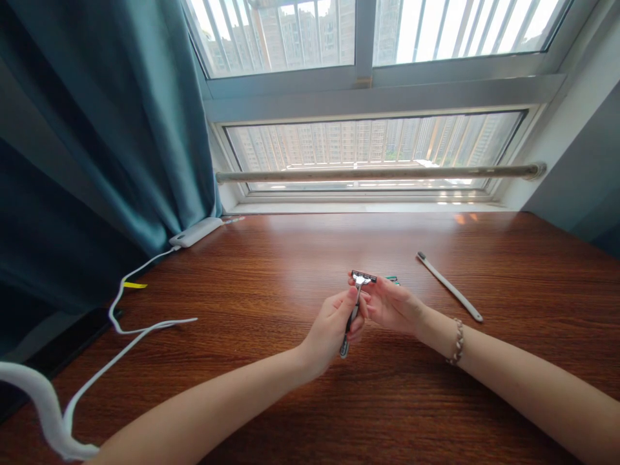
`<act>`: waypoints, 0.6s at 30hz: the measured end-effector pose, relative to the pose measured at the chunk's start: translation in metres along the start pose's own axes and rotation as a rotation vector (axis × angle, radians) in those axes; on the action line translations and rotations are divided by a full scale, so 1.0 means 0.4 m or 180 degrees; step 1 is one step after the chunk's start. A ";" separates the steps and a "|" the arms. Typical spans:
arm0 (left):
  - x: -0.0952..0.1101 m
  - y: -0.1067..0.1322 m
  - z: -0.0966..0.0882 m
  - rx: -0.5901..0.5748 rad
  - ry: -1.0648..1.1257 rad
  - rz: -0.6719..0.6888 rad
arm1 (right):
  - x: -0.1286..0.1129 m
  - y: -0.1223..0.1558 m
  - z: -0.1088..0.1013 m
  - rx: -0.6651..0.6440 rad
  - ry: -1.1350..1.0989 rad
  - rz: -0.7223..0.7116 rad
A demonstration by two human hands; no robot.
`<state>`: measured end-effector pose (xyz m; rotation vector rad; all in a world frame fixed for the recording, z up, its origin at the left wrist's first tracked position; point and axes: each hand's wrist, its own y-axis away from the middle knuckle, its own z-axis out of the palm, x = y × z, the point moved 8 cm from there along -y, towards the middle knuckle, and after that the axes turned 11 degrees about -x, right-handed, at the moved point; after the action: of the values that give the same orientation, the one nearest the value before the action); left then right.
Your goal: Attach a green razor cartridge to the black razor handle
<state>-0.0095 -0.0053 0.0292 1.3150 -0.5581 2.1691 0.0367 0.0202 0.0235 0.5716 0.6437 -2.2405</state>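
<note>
A razor with a black and silver handle stands tilted upward over the middle of the table, its blade head at the top. My left hand is closed round the handle, thumb along the front. Close behind the razor is my right hand, palm turned up and fingers stretched toward the blade head. Whether those fingertips touch the head I cannot tell. Just beyond my right hand, a small green and dark thing shows in part; the hand hides the rest.
A white toothbrush with a dark head lies on the brown wooden table at the right. A white power strip, a white cable and a curved white tube are at the left. Beside the curtain a window fills the back.
</note>
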 end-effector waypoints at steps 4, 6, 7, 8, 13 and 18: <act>0.000 0.003 0.003 -0.0035 -0.0072 -0.0021 | 0.006 0.000 0.003 -0.0117 0.0003 0.0060; -0.002 0.004 0.006 -0.0055 -0.0064 -0.0041 | 0.008 0.001 0.001 -0.0133 0.0025 0.0075; -0.003 0.005 0.007 -0.0063 -0.0052 -0.0047 | 0.009 0.001 0.000 -0.0140 0.0045 0.0087; -0.004 0.005 0.008 -0.0069 -0.0042 -0.0047 | 0.009 0.002 0.000 -0.0148 0.0069 0.0101; -0.006 0.007 0.011 -0.0085 -0.0058 -0.0055 | 0.009 0.004 -0.001 -0.0064 0.0145 0.0127; -0.004 0.009 0.014 -0.0061 -0.0135 -0.0113 | 0.010 0.001 0.012 -0.0082 0.0195 0.0144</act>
<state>-0.0077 -0.0118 0.0299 1.3536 -0.5664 2.1065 0.0337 0.0152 0.0247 0.6379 0.6828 -2.1767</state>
